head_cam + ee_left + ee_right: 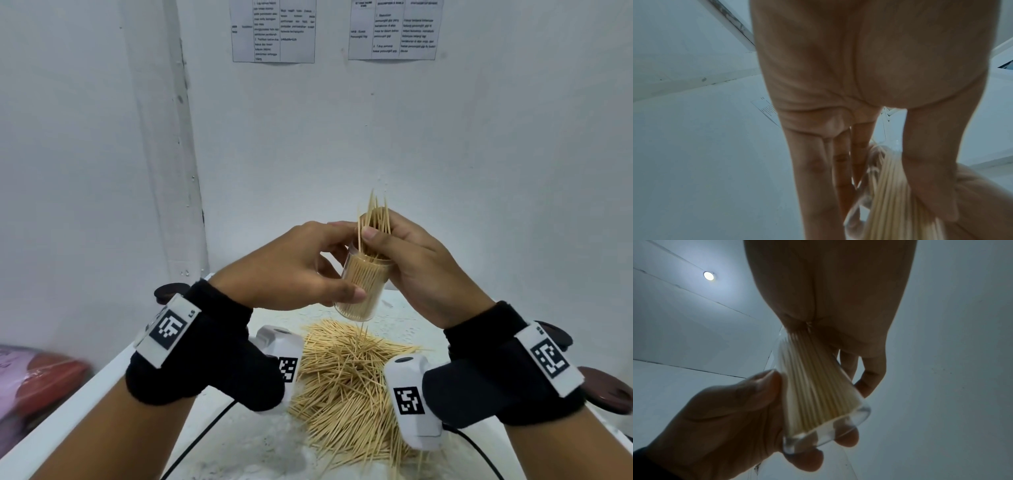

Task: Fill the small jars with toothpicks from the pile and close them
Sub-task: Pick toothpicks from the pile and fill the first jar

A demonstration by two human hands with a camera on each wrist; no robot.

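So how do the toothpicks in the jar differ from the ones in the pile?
The toothpicks in the jar stand packed and parallel, held in the air; the pile lies scattered crosswise on the table. The jar's are held by both hands; the pile is untouched. Both are pale wood.

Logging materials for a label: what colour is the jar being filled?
Colourless, see-through plastic jar; the pale tan toothpicks show through it. Clearest in the head view.
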